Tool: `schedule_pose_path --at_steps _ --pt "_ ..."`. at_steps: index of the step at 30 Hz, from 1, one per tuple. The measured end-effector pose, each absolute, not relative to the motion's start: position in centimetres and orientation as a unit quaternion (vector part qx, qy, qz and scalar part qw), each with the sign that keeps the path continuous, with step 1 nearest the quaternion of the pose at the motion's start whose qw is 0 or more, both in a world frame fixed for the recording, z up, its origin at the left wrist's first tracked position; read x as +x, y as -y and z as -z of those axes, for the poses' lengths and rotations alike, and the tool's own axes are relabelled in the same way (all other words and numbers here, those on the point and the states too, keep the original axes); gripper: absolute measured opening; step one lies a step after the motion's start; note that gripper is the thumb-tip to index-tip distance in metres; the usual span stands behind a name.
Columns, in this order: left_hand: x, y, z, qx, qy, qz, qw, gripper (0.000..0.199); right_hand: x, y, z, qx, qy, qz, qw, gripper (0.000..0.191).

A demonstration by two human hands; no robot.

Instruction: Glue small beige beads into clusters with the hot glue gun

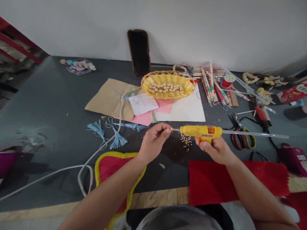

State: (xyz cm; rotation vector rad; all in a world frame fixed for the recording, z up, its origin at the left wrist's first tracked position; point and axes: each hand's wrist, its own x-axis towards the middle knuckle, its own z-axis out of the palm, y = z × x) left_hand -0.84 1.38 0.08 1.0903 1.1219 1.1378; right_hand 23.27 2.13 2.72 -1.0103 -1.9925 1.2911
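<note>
My right hand (214, 149) is wrapped round the handle of a yellow glue gun (200, 131), which lies level with its nozzle pointing left and a long clear glue stick (254, 133) out of its back. At the nozzle tip, my left hand (154, 139) pinches a tiny pale piece between thumb and fingertips; most of it is hidden. Small pale beads (185, 140) lie scattered on the dark table below the nozzle. Beyond my hands, a yellow woven basket (168, 77) holds several small cream flower-shaped pieces (165, 88).
A phone (139, 52) leans on the wall. Blue tassels (118, 140) and a white cable (105, 144) lie left. Scissors (241, 137), wrapped sticks (213, 83) and a red thread spool (227, 81) are right. Red cloth (208, 182) and a yellow-edged red item (112, 166) lie in front.
</note>
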Motion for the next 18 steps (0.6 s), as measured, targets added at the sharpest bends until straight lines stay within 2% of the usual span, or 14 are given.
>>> schedule_pose_path --at_steps 18 --pt "-0.76 -1.32 -0.22 0.452 -0.491 -0.491 0.56 0.027 23.11 -2.24 -2.94 -0.375 0.756 -0.455 0.284 0.025"
